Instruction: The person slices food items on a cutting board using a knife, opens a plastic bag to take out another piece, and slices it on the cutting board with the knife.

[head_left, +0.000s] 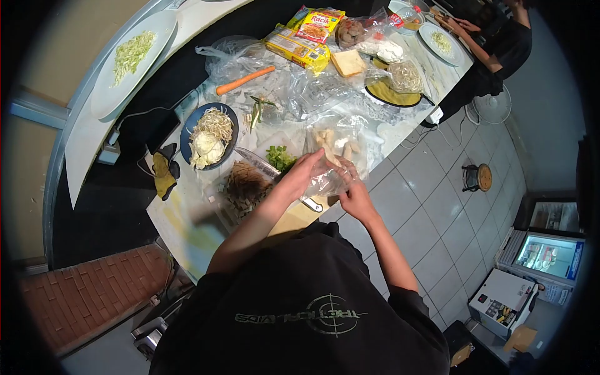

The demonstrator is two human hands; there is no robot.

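Observation:
Pale, elongated food pieces (pixel 326 139) lie in a clear plastic bag (pixel 324 181) near the table's front edge. My left hand (pixel 306 172) is at the bag's left side, its fingers pressed together on the plastic. On the bag's right side, my right hand (pixel 353 190) has its fingers bent around the plastic. Chopped green pieces (pixel 280 157) lie left of the bag. Below them are a knife handle (pixel 311 204) and a cutting board (pixel 290 220), partly hidden by my left arm. A brown shredded heap (pixel 245 181) sits further left.
A dark plate (pixel 228 147) holds sprouts and cabbage. Behind are a carrot (pixel 245 80), yellow packets (pixel 297 50), bread (pixel 349 63) and a noodle bag (pixel 406 77). Another person (pixel 500 59) stands at the far right end, near a plate (pixel 442 45). A stool (pixel 484 177) stands on the floor.

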